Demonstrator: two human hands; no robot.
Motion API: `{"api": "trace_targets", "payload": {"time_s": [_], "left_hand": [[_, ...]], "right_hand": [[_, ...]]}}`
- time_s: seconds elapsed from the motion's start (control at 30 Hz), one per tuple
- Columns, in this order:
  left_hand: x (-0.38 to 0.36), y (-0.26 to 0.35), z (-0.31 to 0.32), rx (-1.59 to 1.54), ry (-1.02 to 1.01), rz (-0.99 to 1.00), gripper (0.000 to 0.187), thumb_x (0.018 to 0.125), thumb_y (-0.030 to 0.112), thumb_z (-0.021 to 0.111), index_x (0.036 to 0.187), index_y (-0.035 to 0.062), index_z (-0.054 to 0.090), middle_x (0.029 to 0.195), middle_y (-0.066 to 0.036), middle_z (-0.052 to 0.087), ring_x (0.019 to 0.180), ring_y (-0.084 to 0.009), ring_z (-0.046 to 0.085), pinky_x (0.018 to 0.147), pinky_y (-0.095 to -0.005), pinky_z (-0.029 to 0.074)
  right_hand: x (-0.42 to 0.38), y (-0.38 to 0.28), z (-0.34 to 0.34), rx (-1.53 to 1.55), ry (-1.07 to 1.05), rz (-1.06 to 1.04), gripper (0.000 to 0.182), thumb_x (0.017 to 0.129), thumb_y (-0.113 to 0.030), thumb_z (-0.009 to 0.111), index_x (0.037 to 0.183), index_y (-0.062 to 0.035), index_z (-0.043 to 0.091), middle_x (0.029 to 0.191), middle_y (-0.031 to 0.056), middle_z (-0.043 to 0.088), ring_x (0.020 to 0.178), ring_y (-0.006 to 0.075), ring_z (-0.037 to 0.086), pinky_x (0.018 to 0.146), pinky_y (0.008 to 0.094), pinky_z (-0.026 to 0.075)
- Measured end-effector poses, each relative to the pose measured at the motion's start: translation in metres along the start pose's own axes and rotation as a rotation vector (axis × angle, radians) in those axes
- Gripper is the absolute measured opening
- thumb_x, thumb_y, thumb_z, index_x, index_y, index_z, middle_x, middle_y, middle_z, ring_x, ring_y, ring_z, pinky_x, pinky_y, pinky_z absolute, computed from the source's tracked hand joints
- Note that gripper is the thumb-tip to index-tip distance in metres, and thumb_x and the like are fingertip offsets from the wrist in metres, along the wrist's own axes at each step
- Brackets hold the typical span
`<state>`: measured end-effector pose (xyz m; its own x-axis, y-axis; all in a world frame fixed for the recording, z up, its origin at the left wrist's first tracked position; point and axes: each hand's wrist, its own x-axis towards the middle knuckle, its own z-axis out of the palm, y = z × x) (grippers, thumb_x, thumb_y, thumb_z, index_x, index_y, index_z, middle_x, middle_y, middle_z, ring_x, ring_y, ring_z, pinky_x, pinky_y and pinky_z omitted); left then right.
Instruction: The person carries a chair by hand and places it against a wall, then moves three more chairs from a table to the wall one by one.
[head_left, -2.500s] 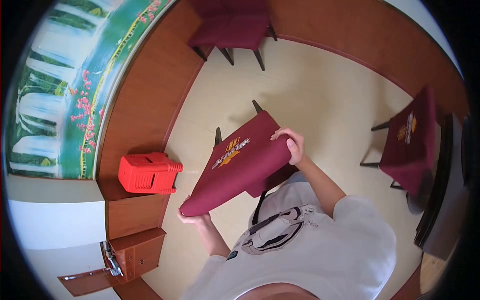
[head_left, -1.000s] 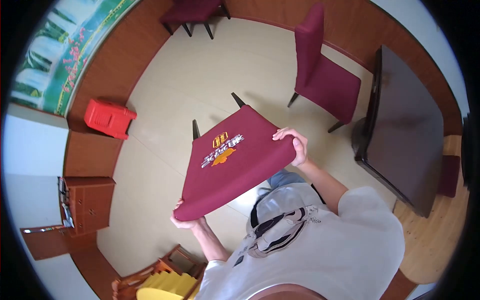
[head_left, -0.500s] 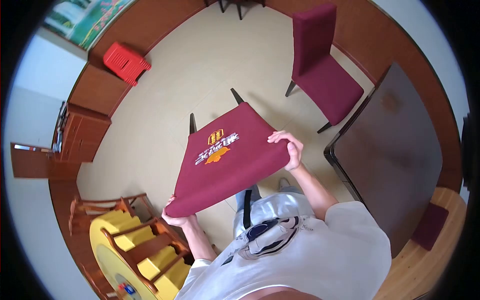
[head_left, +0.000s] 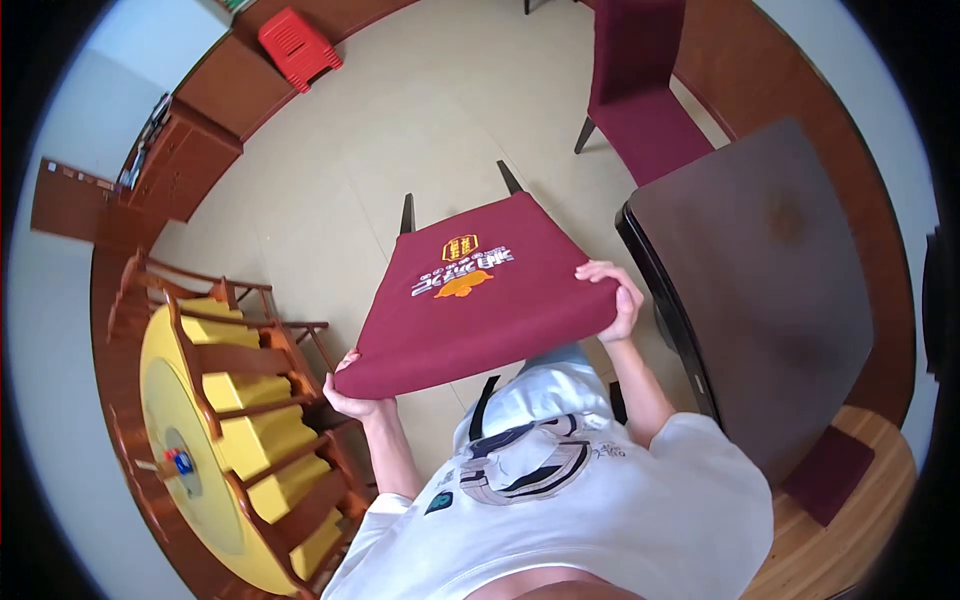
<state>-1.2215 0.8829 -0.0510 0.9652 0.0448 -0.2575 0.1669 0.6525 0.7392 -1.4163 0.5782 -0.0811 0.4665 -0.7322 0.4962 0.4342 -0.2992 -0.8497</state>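
Most of the carried chair (head_left: 470,300) is hidden: its maroon cover faces the camera as one broad slab with a yellow and white logo, and only two dark legs poke out beyond its far edge, so whether seat or back is uppermost is hard to say. It is lifted off the floor in front of the person's chest, just left of the dark table (head_left: 780,290). The left hand (head_left: 350,395) is mostly tucked under the near left corner, thumb showing on top, closed on the covered edge. The right hand (head_left: 612,290) curls over the near right corner, fingers wrapped on the fabric; its palm is out of sight.

One second maroon chair (head_left: 640,90) stands at the table's far end, its top cut off by the frame. One red plastic stool (head_left: 298,45) sits by the wall. At left, wooden chairs with yellow cushions (head_left: 250,400) ring a yellow round table (head_left: 170,440); perhaps three, but the lens bends them and the rim crops them. One wooden cabinet (head_left: 190,150) stands near the stool, one door open
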Motion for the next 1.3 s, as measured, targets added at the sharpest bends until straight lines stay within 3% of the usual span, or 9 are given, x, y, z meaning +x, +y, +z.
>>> {"api": "trace_targets", "payload": {"time_s": [0.27,0.57,0.73,0.8,0.93,1.0,1.17,1.2,1.3], "left_hand": [[-0.137,0.035,-0.133,0.027,-0.027,0.005,0.045,0.085,0.037,0.03,0.073,0.0017,0.055,0.081,-0.014,0.057,0.094,-0.0282,0.052,0.095,-0.043,0.037],[-0.3,0.095,-0.218,0.041,0.103,0.026,0.046,0.086,0.038,0.029,0.069,0.0028,0.054,0.081,-0.014,0.058,0.097,-0.0296,0.051,0.094,-0.0442,0.038],[-0.385,0.106,-0.27,-0.007,0.062,0.089,0.054,0.088,0.041,0.022,0.08,0.0006,0.056,0.09,-0.013,0.058,0.097,-0.0301,0.052,0.096,-0.048,0.039],[-0.433,0.097,-0.255,-0.054,0.23,0.118,0.053,0.088,0.043,0.022,0.072,0.003,0.054,0.083,-0.012,0.056,0.095,-0.0283,0.052,0.094,-0.0469,0.04],[-0.519,0.087,-0.244,-0.038,0.38,0.124,0.053,0.089,0.044,0.023,0.073,0.0033,0.053,0.084,-0.012,0.055,0.095,-0.0278,0.052,0.094,-0.0463,0.041],[-0.537,0.104,-0.266,-0.103,0.37,0.113,0.051,0.089,0.044,0.025,0.073,0.0042,0.052,0.084,-0.012,0.055,0.093,-0.027,0.052,0.093,-0.0451,0.041],[-0.595,0.075,-0.233,-0.058,0.479,0.075,0.048,0.089,0.044,0.028,0.072,0.0059,0.051,0.084,-0.011,0.055,0.091,-0.0258,0.053,0.092,-0.0432,0.042],[-0.605,0.101,-0.243,-0.06,0.507,0.023,0.047,0.089,0.044,0.029,0.071,0.0064,0.051,0.083,-0.011,0.055,0.09,-0.0255,0.053,0.092,-0.0426,0.042],[-0.608,0.08,-0.257,0.134,0.362,0.118,0.044,0.091,0.043,0.029,0.081,0.0061,0.051,0.089,-0.01,0.056,0.097,-0.026,0.053,0.094,-0.0433,0.04]], "right_hand": [[-0.168,-0.08,-0.054,0.069,0.071,0.071,0.042,0.085,-0.031,0.034,0.082,0.0062,0.052,0.081,0.0237,0.061,0.085,0.0334,0.058,0.085,0.044,0.043],[-0.287,-0.19,-0.104,0.09,0.003,0.081,0.041,0.084,-0.031,0.034,0.081,0.0057,0.052,0.081,0.0248,0.061,0.083,0.0347,0.058,0.084,0.0459,0.044],[-0.309,-0.237,-0.136,0.097,-0.109,0.094,0.04,0.084,-0.029,0.034,0.079,0.0053,0.054,0.083,0.0205,0.062,0.085,0.0302,0.058,0.085,0.0406,0.043],[-0.294,-0.245,-0.16,0.13,-0.178,0.088,0.04,0.084,-0.029,0.035,0.079,0.0052,0.054,0.083,0.0202,0.062,0.085,0.0298,0.058,0.084,0.04,0.043],[-0.293,-0.282,-0.206,0.158,-0.25,0.154,0.041,0.083,-0.03,0.035,0.08,0.0055,0.055,0.082,0.0199,0.062,0.085,0.0292,0.058,0.084,0.0394,0.043],[-0.314,-0.3,-0.199,0.157,-0.273,0.125,0.042,0.083,-0.03,0.036,0.081,0.0067,0.056,0.082,0.0208,0.062,0.084,0.0293,0.059,0.084,0.0394,0.043],[-0.286,-0.282,-0.237,0.277,-0.269,0.236,0.044,0.082,-0.027,0.034,0.081,0.0099,0.058,0.08,0.0223,0.063,0.079,0.0292,0.06,0.08,0.0371,0.046],[-0.292,-0.311,-0.222,0.264,-0.276,0.25,0.045,0.082,-0.027,0.034,0.08,0.0102,0.058,0.079,0.0219,0.063,0.078,0.0284,0.06,0.079,0.036,0.046],[-0.274,-0.288,-0.218,0.297,-0.28,0.341,0.045,0.085,-0.029,0.033,0.082,0.0091,0.058,0.08,0.0221,0.063,0.077,0.0271,0.06,0.079,0.0354,0.047]]}}
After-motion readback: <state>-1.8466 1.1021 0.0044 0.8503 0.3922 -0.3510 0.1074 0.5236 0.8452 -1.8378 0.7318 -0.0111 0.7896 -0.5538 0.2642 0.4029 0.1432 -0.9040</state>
